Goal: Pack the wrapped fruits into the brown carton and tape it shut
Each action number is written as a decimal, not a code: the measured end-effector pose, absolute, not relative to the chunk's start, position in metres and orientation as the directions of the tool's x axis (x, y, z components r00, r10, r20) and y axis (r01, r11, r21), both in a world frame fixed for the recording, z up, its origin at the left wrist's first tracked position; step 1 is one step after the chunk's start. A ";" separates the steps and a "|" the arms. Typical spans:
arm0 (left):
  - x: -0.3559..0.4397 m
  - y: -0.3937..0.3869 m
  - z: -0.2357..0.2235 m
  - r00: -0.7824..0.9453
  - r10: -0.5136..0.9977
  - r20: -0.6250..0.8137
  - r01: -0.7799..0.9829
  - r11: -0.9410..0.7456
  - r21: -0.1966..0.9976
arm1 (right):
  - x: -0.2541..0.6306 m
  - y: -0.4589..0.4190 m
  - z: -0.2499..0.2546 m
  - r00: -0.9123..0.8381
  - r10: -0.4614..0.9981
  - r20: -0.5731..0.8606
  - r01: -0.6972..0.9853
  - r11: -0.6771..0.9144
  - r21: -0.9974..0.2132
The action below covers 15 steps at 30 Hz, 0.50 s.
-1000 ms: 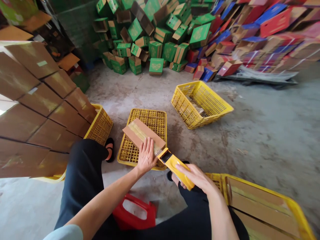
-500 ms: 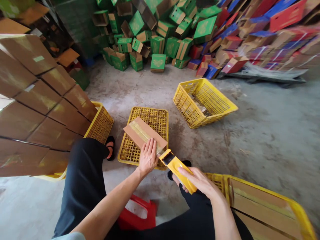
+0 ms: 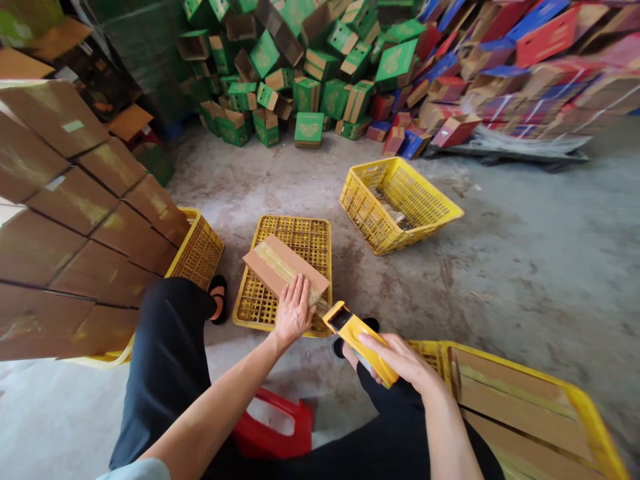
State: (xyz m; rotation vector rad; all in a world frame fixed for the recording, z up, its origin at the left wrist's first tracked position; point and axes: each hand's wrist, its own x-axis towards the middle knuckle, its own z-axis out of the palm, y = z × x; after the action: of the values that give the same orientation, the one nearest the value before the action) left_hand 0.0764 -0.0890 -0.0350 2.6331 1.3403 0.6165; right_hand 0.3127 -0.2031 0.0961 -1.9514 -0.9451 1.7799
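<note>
Yellow tape gun (image 3: 356, 333) sits right of lower centre, your right hand (image 3: 403, 358) wrapped around it. Tape (image 3: 321, 306) seems stretched to the box (image 3: 301, 263), at centre on a crate (image 3: 257, 311). Your left hand (image 3: 293, 315) lies there flat, fingers close together; any pull would call for steady pressure.

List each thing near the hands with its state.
Small brown cardboard box: closed, tape along its top, left hand flat on it
Yellow plastic tape dispenser: gripped in right hand, tape stretched to the box
Yellow lattice crate under the box: upside down
Yellow slatted basket beyond: open side up, some material inside
Yellow crate at right: holding taped brown boxes
Yellow crate at left: loaded with stacked brown boxes
</note>
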 end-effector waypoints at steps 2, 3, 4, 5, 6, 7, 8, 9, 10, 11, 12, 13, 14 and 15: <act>0.076 -0.089 -0.036 0.520 0.789 0.327 0.734 -0.608 0.301 | 0.314 -0.202 0.092 -0.025 0.670 -0.742 0.253 -0.713 -0.654; 0.077 -0.089 -0.037 0.518 0.788 0.333 0.731 -0.610 0.306 | 0.315 -0.201 0.090 -0.035 0.670 -0.741 0.252 -0.712 -0.655; 0.077 -0.089 -0.037 0.517 0.788 0.333 0.730 -0.610 0.309 | 0.316 -0.201 0.086 -0.044 0.670 -0.741 0.248 -0.711 -0.658; 0.077 -0.089 -0.038 0.518 0.790 0.329 0.730 -0.608 0.311 | 0.317 -0.200 0.083 -0.052 0.670 -0.741 0.247 -0.710 -0.659; 0.077 -0.089 -0.038 0.520 0.791 0.323 0.731 -0.608 0.311 | 0.318 -0.199 0.079 -0.055 0.671 -0.739 0.246 -0.708 -0.662; 0.077 -0.088 -0.039 0.524 0.791 0.317 0.730 -0.609 0.311 | 0.319 -0.199 0.075 -0.058 0.675 -0.736 0.247 -0.704 -0.666; 0.076 -0.087 -0.039 0.530 0.789 0.310 0.728 -0.611 0.309 | 0.320 -0.198 0.072 -0.059 0.681 -0.730 0.250 -0.698 -0.671; 0.075 -0.086 -0.039 0.539 0.786 0.303 0.726 -0.616 0.305 | 0.320 -0.196 0.069 -0.055 0.686 -0.726 0.256 -0.693 -0.674; 0.074 -0.085 -0.039 0.548 0.783 0.294 0.725 -0.620 0.300 | 0.321 -0.195 0.067 -0.049 0.689 -0.723 0.264 -0.689 -0.674; 0.072 -0.084 -0.038 0.559 0.780 0.282 0.724 -0.625 0.293 | 0.321 -0.193 0.066 -0.044 0.691 -0.721 0.270 -0.687 -0.675; 0.070 -0.083 -0.037 0.570 0.777 0.267 0.723 -0.629 0.285 | 0.321 -0.192 0.066 -0.047 0.694 -0.718 0.274 -0.683 -0.677; 0.068 -0.082 -0.037 0.582 0.774 0.251 0.722 -0.633 0.279 | 0.320 -0.190 0.066 -0.055 0.694 -0.718 0.277 -0.681 -0.678; 0.066 -0.080 -0.036 0.595 0.769 0.233 0.718 -0.639 0.276 | 0.319 -0.187 0.067 -0.065 0.694 -0.717 0.278 -0.678 -0.681; 0.064 -0.079 -0.035 0.610 0.763 0.215 0.712 -0.646 0.275 | 0.317 -0.185 0.068 -0.076 0.694 -0.716 0.280 -0.674 -0.684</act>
State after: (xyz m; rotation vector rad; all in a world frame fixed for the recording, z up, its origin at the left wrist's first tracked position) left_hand 0.0641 -0.0794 -0.0345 2.6708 1.2333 0.4715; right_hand 0.3167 -0.1846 0.0684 -1.8810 -1.0522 1.8079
